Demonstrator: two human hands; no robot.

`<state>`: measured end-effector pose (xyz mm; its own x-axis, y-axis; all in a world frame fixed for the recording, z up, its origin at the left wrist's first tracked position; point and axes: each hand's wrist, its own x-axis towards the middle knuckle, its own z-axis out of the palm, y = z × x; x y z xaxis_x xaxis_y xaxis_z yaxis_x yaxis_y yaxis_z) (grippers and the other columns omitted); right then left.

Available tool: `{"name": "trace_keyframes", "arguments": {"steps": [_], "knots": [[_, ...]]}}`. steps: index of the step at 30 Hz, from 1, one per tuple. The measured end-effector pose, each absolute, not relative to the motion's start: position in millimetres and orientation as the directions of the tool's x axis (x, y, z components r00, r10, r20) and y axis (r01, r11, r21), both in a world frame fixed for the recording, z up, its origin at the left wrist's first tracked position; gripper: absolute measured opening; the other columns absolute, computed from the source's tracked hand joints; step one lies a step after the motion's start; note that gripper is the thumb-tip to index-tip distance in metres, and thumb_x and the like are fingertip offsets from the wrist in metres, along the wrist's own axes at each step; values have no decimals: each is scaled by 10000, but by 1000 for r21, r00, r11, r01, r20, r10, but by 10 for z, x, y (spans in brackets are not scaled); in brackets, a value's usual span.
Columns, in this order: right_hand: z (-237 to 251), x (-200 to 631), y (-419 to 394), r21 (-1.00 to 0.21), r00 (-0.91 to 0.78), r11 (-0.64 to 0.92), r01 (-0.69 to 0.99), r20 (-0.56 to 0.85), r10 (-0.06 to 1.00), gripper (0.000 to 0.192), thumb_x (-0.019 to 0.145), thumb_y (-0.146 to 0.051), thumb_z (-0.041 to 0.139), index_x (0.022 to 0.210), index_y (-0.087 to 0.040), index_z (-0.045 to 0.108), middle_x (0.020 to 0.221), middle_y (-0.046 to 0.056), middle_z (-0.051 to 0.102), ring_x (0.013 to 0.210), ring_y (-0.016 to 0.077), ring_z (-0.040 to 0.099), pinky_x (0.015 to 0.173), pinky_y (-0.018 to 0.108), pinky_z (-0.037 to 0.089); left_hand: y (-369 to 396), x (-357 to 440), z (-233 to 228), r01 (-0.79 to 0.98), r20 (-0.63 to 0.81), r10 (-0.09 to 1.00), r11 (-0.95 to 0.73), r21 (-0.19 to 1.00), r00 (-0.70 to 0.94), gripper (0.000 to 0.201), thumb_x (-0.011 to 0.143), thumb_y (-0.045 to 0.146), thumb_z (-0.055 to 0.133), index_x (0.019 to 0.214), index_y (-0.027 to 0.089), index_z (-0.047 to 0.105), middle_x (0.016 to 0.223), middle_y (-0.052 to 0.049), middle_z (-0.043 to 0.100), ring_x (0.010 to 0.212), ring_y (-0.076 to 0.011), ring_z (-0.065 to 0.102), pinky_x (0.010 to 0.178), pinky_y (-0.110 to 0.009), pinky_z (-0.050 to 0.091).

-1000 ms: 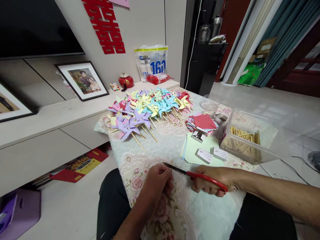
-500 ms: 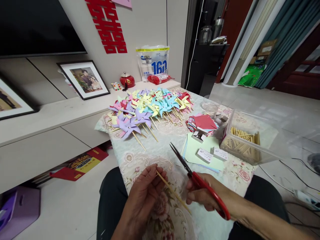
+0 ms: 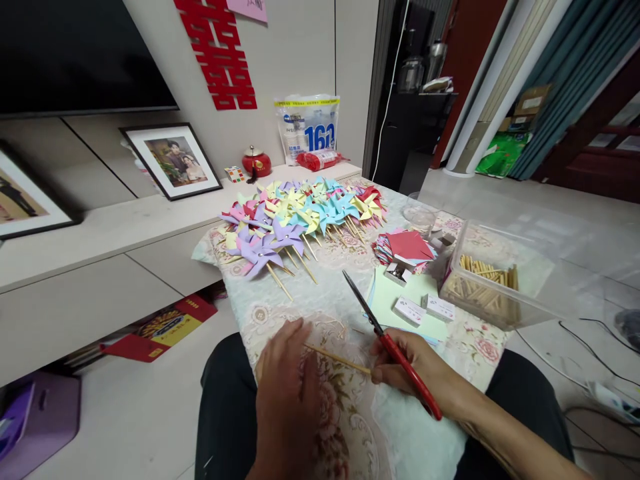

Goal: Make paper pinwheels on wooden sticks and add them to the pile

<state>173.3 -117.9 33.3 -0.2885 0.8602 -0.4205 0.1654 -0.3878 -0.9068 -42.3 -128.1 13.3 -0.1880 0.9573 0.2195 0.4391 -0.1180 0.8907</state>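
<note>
Red-handled scissors (image 3: 403, 360) rest in my right hand (image 3: 417, 363), their dark blades together and pointing up and left. The thumb and fingertips of that same hand pinch one end of a thin wooden stick (image 3: 340, 359), which lies across above the tablecloth (image 3: 360, 427). My left hand (image 3: 290, 380) is beside the stick's other end, fingers stretched out and a little blurred; whether it touches the stick is unclear. Ahead lie many paper pinwheels (image 3: 287, 235) on sticks, in purple, yellow, blue and red.
Right of the pinwheels are a stack of red paper squares (image 3: 410, 247), green paper sheets (image 3: 380, 300), two small white boxes (image 3: 410, 311) and an open box of pins (image 3: 399, 273). A clear plastic bin (image 3: 480, 307) with wooden sticks stands at the right edge.
My left hand has let go of the stick and its fingers have straightened. The stick has turned flatter, and its near end is now pinched in my right hand with the scissors.
</note>
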Motion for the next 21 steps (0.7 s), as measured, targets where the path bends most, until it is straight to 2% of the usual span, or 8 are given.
{"name": "trace_keyframes", "arguments": {"steps": [1, 3, 4, 6, 9, 13, 17, 21], "knots": [[354, 1719, -1163, -910, -306, -378, 170, -413, 858, 242, 682, -232, 701, 860, -163, 551, 655, -38, 594, 555, 81, 411, 509, 207, 281, -1314, -394, 124, 558, 361, 931, -271, 784, -55, 331, 781, 147, 649, 1065, 282, 750, 1206, -86, 718, 1301, -379, 519, 1169, -620, 144], [393, 1673, -1143, -917, -339, -365, 159, -398, 853, 249, 649, -241, 707, 809, -171, 530, 649, -47, 563, 569, 86, 421, 528, 212, 295, -1385, -314, 106, 603, 466, 855, -499, 622, 227, 422, 793, 63, 575, 1087, 311, 748, 1110, -68, 757, 1280, -360, 549, 1187, -604, 30], [409, 1648, -1138, -919, -350, -361, 158, -394, 850, 252, 638, -248, 708, 786, -177, 517, 641, -55, 539, 571, 86, 419, 535, 214, 300, -1416, -272, 102, 592, 480, 826, -553, 586, 296, 452, 789, 47, 561, 1120, 299, 738, 1071, -85, 765, 1235, -357, 585, 1187, -598, 36], [424, 1608, -1130, -917, -364, -362, 170, -400, 841, 263, 626, -260, 713, 753, -188, 494, 631, -69, 496, 570, 87, 408, 544, 219, 310, -1456, -203, 112, 574, 417, 841, -540, 615, 345, 431, 779, 41, 556, 1079, 278, 753, 966, -107, 769, 1028, -331, 681, 1137, -567, 252], [415, 1621, -1121, -917, -343, -321, 237, -388, 855, 302, 642, -298, 758, 724, -190, 488, 649, -67, 465, 591, 93, 387, 552, 222, 311, -1439, -175, 171, 522, 196, 944, -311, 795, 264, 238, 769, 105, 616, 821, 271, 777, 771, -85, 730, 726, -260, 667, 816, -402, 508], [437, 1774, -1148, -923, -253, -254, 290, -330, 909, 373, 716, -463, 774, 805, -179, 548, 721, -42, 489, 632, 106, 399, 563, 223, 318, -1310, -229, 239, 273, -122, 991, 105, 956, 48, 114, 765, 279, 706, 661, 233, 714, 667, -38, 657, 627, -186, 588, 602, -267, 454], [474, 1937, -1277, -890, -293, -376, 258, -443, 847, 560, 756, -699, 665, 930, -178, 555, 652, -64, 424, 529, 74, 324, 474, 206, 246, -1188, -258, 219, -203, -485, 873, 485, 851, 53, 224, 673, 380, 769, 675, 193, 647, 525, 35, 538, 424, -88, 414, 416, -204, 294], [413, 2044, -1450, -844, -400, -509, 167, -530, 747, 670, 703, -813, 621, 897, -177, 539, 566, -98, 362, 434, 32, 240, 405, 181, 185, -1141, -228, 204, -364, -542, 833, 540, 759, 106, 262, 634, 363, 800, 639, 166, 627, 504, 42, 521, 421, -58, 405, 405, -180, 269]]}}
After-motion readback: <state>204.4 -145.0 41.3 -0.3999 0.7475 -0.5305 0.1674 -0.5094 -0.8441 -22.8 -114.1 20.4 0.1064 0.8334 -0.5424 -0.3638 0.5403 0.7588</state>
